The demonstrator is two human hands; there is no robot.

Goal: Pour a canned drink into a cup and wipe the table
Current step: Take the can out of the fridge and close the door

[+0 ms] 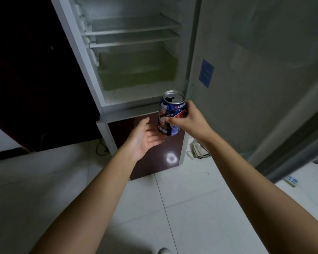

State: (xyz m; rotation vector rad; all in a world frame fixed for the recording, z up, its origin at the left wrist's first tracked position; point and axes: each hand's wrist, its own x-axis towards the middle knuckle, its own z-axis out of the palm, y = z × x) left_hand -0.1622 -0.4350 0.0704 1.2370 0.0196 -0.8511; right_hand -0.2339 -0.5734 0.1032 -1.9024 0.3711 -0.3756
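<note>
Before the open fridge (136, 70), my right hand (189, 120) grips a blue can (170, 116) around its side, held upright with its top already opened. My left hand (145, 138) is spread wide, palm up, just left of and below the can, fingertips near its base. White floor tiles (191, 198) lie beneath.

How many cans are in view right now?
1. The can is held upright in the right hand, in front of the open fridge. The left hand is open beside it. The fridge shelves show no cans.
</note>
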